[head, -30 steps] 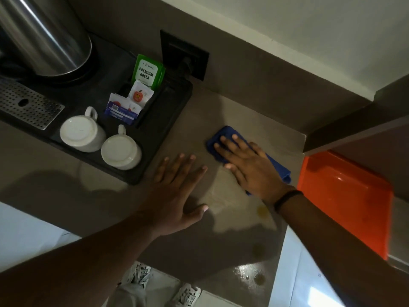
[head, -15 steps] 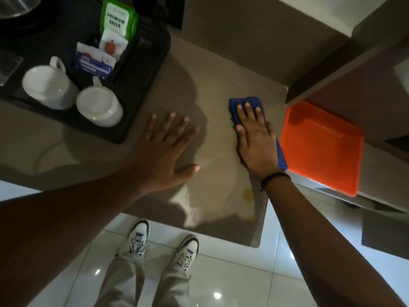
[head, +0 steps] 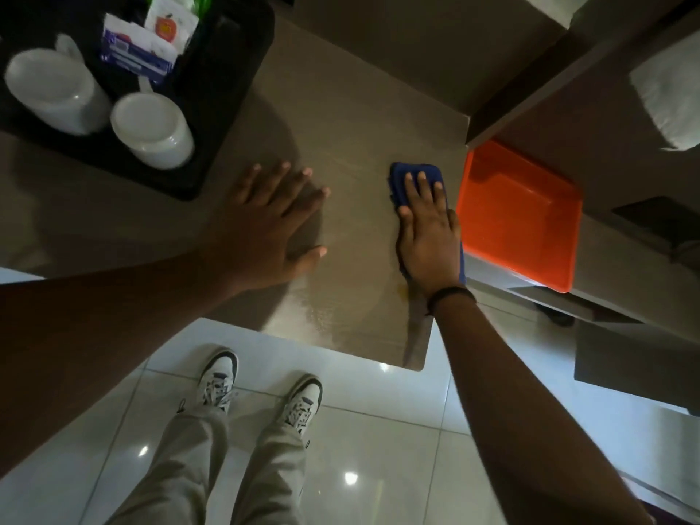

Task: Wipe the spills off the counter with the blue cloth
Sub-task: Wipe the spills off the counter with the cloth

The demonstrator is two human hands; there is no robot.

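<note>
My right hand (head: 426,236) lies flat on the folded blue cloth (head: 413,174), pressing it onto the brown counter (head: 352,119) near the counter's right edge. Blue fabric shows beyond my fingertips and along the right side of my palm. A small yellowish spill (head: 401,291) sits on the counter just left of my wrist, and a wet sheen (head: 329,312) covers the surface toward the front edge. My left hand (head: 265,229) rests palm down on the counter, fingers spread, a hand's width left of the cloth, holding nothing.
A black tray (head: 223,89) at the back left holds two upturned white cups (head: 151,130) and tea sachets (head: 140,51). An orange tray (head: 519,217) sits lower, just right of the counter's edge. My shoes (head: 261,392) stand on the glossy tiled floor below the front edge.
My right hand has slid the blue cloth from the middle of the counter toward its right edge and turned it lengthwise. The view has tilted downward. My left hand stays planted.
</note>
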